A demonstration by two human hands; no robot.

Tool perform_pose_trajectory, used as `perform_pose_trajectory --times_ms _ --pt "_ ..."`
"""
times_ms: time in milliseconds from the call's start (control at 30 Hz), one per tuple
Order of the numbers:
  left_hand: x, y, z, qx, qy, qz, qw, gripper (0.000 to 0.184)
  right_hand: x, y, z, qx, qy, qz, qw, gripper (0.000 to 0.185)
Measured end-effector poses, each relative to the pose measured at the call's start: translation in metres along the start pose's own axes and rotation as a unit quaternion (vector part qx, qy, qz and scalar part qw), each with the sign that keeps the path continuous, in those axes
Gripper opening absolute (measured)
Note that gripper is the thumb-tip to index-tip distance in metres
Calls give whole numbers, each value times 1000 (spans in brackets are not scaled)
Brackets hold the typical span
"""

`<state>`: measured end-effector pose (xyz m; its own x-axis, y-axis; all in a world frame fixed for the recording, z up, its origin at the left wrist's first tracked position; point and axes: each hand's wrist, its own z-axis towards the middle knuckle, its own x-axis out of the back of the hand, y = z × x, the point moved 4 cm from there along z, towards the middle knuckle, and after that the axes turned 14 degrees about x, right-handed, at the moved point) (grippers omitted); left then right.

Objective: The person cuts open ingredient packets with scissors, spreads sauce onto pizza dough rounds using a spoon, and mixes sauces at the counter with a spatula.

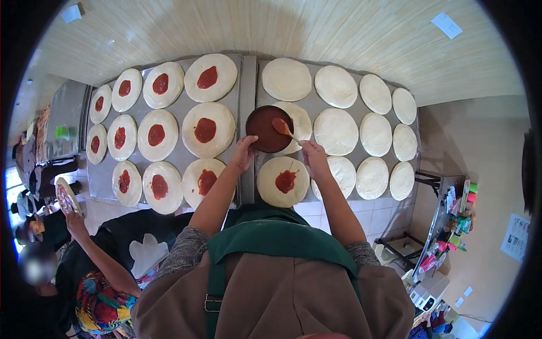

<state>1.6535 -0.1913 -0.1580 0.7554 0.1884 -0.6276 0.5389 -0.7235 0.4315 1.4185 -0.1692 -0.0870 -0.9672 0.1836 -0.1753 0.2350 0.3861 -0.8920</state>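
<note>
My left hand [244, 153] grips the near left rim of a round bowl of red sauce [261, 129]. In my right hand [314, 155] is the handle of a spoon [280, 125], its sauce-coated head over the bowl. The bowl hangs above a pizza base [299, 118] and hides part of it. Just below lies a dough round [268, 189] with a splash of red sauce [285, 181] in its middle. Beside my right hand, another dough round [341, 175] shows plain dough, partly covered by my forearm.
On the left metal table [101, 181], several dough rounds carry sauce blobs. Plain rounds fill the right table [366, 164]. A person in a dark apron [138, 231] stands at my left, holding a sauced pizza base [68, 198]. A shelf with colourful items [460, 217] stands right.
</note>
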Motion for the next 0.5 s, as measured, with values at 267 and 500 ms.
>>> perform_pose_trajectory --times_ms 267,500 --pt "-3 13 -20 -15 10 -11 1000 32 21 7 20 262 102 -178 943 18" --pt "18 14 -25 -28 43 -11 999 20 2 -8 14 338 136 -556 748 12"
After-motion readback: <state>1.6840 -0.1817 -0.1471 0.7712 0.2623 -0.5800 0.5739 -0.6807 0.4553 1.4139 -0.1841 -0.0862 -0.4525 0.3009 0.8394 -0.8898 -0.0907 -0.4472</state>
